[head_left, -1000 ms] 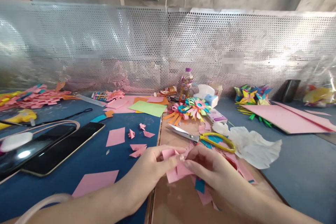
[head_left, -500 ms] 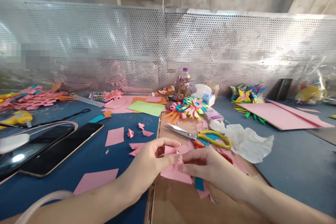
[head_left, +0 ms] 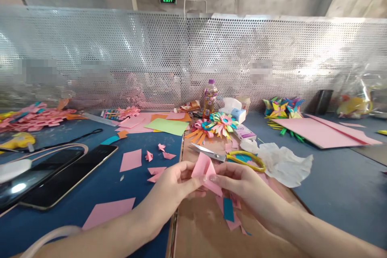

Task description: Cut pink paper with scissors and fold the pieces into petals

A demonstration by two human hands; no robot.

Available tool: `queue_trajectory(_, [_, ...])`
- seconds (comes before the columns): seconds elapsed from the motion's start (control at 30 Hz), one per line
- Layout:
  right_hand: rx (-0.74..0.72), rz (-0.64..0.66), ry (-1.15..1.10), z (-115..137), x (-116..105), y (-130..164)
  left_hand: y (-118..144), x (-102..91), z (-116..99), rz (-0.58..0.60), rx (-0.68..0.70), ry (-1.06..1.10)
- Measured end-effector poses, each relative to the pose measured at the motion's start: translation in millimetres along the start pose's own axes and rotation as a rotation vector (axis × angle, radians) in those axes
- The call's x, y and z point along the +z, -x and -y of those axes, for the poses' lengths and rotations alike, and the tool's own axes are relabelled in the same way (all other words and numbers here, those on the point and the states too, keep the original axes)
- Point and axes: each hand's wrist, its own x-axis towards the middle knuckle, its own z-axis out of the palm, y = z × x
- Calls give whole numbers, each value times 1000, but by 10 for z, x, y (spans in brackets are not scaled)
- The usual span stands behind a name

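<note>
A folded piece of pink paper (head_left: 203, 166) is held up between both my hands, a crease running down it. My left hand (head_left: 178, 187) grips its left side, the thumb pressed on the front and the fingers behind. On the other side my right hand (head_left: 238, 181) pinches the paper between thumb and fingers. Just behind the hands lie scissors (head_left: 246, 160) with yellow handles, their blades pointing left. Small folded pink pieces (head_left: 148, 156) and a pink paper square (head_left: 130, 161) rest left of my hands. Below them are pink and blue paper scraps (head_left: 229, 209).
Two dark phones (head_left: 72, 175) and a yellow glue gun (head_left: 18, 142) lie at left. A bottle (head_left: 210, 100), paper flowers (head_left: 224, 124) and a crumpled tissue (head_left: 286, 165) stand or lie beyond my hands. Pink sheets (head_left: 323, 133) lie at right. A perforated metal panel (head_left: 151, 48) closes the back.
My hands have tipped the pink paper upright; it now rises above the fingertips as a folded shape. My left wrist and right arm stay in nearly the same place.
</note>
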Motion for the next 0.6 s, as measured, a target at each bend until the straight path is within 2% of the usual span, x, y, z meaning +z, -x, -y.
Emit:
queue_trajectory(0.2, [-15,-1,-36,-83,1,-25,-6,-11,24,-8,17,-83])
queue_trajectory(0.43, [-9,37,49,-30,15,11,-11,-27,41,-30,19,-125])
queue_trajectory(0.6, [-2,23,24,-63,15,1,-4,-12,0,-80,9,-198])
